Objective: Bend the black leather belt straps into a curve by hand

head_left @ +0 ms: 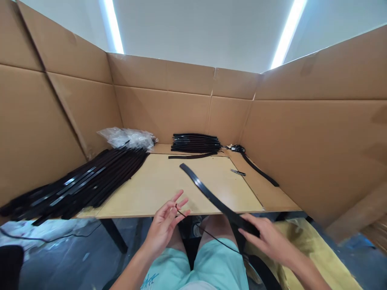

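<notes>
My left hand [167, 217] is over the table's front edge. Its thumb and finger are pinched on the end of a thin black cord [208, 232], while the other fingers are spread. The cord runs down to the right, below my other hand. My right hand [264, 235] is closed around a long, flat, glossy black strip [211, 196], whose far end points up and left over the table. Another black band [264, 273] shows under my right wrist; whether it belongs to the same strip, I cannot tell.
A large pile of black strips [99, 181] lies on the left of the table [139, 197], near clear plastic wrap [130, 138]. More strips [196, 143] are stacked at the back. Small snips [238, 172] lie right of centre. Cardboard walls [169, 106] enclose the table.
</notes>
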`<action>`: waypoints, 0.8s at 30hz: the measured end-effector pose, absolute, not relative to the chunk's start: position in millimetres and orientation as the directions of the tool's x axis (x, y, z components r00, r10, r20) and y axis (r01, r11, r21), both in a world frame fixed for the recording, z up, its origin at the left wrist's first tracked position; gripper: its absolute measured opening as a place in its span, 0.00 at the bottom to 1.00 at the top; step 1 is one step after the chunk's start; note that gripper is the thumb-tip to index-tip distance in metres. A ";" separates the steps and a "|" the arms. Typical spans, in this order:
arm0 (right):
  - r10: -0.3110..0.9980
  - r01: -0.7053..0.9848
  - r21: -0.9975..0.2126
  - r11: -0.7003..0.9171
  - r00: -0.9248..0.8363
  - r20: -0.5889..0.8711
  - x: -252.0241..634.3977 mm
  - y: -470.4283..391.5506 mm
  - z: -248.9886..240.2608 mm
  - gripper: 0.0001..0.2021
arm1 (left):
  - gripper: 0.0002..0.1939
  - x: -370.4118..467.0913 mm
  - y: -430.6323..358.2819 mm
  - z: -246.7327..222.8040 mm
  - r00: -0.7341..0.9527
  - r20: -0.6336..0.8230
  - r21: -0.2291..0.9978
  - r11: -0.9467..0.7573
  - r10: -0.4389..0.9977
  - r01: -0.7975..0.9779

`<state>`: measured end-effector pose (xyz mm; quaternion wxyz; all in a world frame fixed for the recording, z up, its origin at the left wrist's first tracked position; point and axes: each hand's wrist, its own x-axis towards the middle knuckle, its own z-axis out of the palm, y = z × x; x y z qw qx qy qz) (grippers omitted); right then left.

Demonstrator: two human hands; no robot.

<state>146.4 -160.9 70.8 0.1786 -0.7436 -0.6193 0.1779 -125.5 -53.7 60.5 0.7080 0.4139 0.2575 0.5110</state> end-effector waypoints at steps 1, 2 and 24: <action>0.990 0.856 -0.498 -0.139 0.119 -0.072 142.5 -164.9 65.7 0.31 | 0.22 -127.2 -51.9 61.3 0.307 0.080 0.839 0.102 0.948 -0.534; 0.989 0.853 -0.503 -0.139 0.100 -0.105 141.0 -167.3 60.7 0.30 | 0.22 -129.5 -50.1 61.8 0.265 0.095 0.833 0.069 0.960 -0.549; 0.968 0.914 -0.364 0.180 -0.099 0.230 102.2 -131.1 74.5 0.24 | 0.23 -133.1 -67.0 62.4 0.156 0.054 0.987 -0.030 0.986 -0.157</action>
